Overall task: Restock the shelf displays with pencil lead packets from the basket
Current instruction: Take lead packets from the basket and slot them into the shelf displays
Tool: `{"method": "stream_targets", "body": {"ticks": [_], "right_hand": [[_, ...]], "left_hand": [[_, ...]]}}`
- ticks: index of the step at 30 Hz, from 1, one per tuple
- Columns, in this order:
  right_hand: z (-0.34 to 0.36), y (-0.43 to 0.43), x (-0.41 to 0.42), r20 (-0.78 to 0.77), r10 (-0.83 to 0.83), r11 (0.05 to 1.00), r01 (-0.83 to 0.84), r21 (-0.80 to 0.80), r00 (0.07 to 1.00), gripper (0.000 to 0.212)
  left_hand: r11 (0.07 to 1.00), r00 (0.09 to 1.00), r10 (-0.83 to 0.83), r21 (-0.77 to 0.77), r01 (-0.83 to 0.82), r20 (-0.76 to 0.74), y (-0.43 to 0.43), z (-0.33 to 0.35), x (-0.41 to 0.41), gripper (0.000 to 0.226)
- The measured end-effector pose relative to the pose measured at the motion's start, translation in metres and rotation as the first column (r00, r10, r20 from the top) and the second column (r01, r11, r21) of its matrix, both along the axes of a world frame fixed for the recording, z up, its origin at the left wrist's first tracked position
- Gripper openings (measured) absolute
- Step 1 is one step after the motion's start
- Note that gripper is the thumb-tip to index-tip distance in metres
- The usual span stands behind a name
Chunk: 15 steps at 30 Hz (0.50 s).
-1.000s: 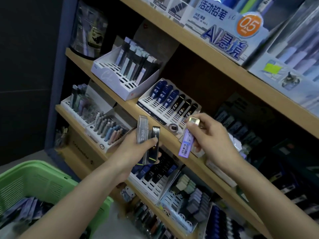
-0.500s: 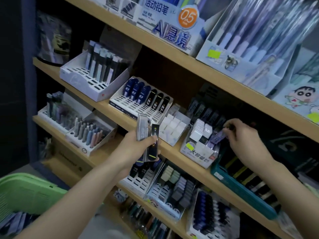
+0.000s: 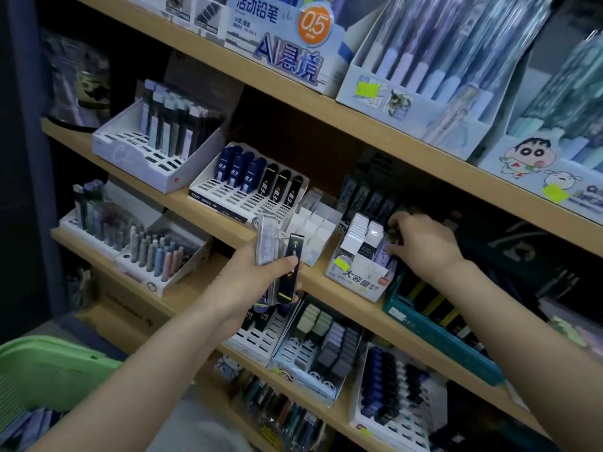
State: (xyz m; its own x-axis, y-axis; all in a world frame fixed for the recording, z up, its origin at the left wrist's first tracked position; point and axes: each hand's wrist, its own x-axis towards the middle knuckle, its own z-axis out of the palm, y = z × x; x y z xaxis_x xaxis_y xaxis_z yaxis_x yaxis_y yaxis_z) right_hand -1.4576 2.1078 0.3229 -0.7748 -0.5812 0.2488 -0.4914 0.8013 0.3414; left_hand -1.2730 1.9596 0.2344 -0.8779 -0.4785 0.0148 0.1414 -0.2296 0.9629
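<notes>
My left hand [image 3: 251,282] grips a few pencil lead packets upright in front of the middle shelf: a clear grey one [image 3: 267,239] and a black one with a yellow stripe [image 3: 291,269]. My right hand [image 3: 421,243] reaches into the white display box [image 3: 355,278] on that shelf, fingers pressed on a purple packet [image 3: 385,252] set among the white packets at its right side. The green basket [image 3: 49,373] sits at the lower left with more packets inside.
A white slotted tray [image 3: 241,203] with blue and black lead cases stands left of the white display box. A teal tray [image 3: 434,327] lies to its right. Further trays of leads and erasers fill the lower shelves; pen boxes line the top shelf.
My right hand carried the purple packet from beside my left hand over to the white display box and pushed it down into it. My left hand stayed put with its packets.
</notes>
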Motion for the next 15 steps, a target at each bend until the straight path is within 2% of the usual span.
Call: {"method": "stream_targets", "body": {"ticks": [2, 4, 5, 7, 9, 11, 15], "right_hand": [[-0.004, -0.003, 0.014, -0.107, 0.063, 0.998, -0.064, -0.005, 0.992, 0.04], [-0.009, -0.008, 0.036, -0.068, 0.223, 0.95, -0.232, -0.206, 0.972, 0.031], [-0.011, -0.012, 0.051, 0.016, 0.325, 0.887, -0.299, -0.351, 0.945, 0.027], [-0.017, -0.023, 0.082, 0.277, 0.49, 0.788, -0.283, -0.547, 0.827, 0.03], [-0.024, -0.034, 0.101, 0.536, 0.54, 0.792, -0.177, -0.584, 0.649, 0.051], [-0.03, -0.042, 0.109, 0.66, 0.534, 0.821, -0.137, -0.555, 0.528, 0.064], [-0.045, -0.054, 0.117, 0.58, 0.591, 0.756, -0.137, -0.64, 0.561, 0.065]], "left_hand": [[1.0, 1.0, 0.013, -0.015, -0.013, 0.007, 0.0, -0.001, 0.001, 0.019], [1.0, 1.0, 0.019, -0.014, -0.019, 0.018, -0.001, -0.003, 0.003, 0.021], [1.0, 0.999, 0.019, -0.008, -0.019, 0.025, -0.001, -0.004, 0.004, 0.022], [1.0, 0.999, 0.018, 0.002, -0.018, 0.032, 0.0, -0.006, 0.006, 0.024], [1.0, 0.999, 0.015, -0.01, -0.015, 0.039, 0.0, -0.008, 0.009, 0.028], [1.0, 1.0, 0.013, 0.001, -0.013, 0.026, 0.001, -0.009, 0.013, 0.03], [0.996, 0.999, 0.043, 0.082, -0.042, -0.018, -0.001, -0.014, 0.022, 0.024]]}}
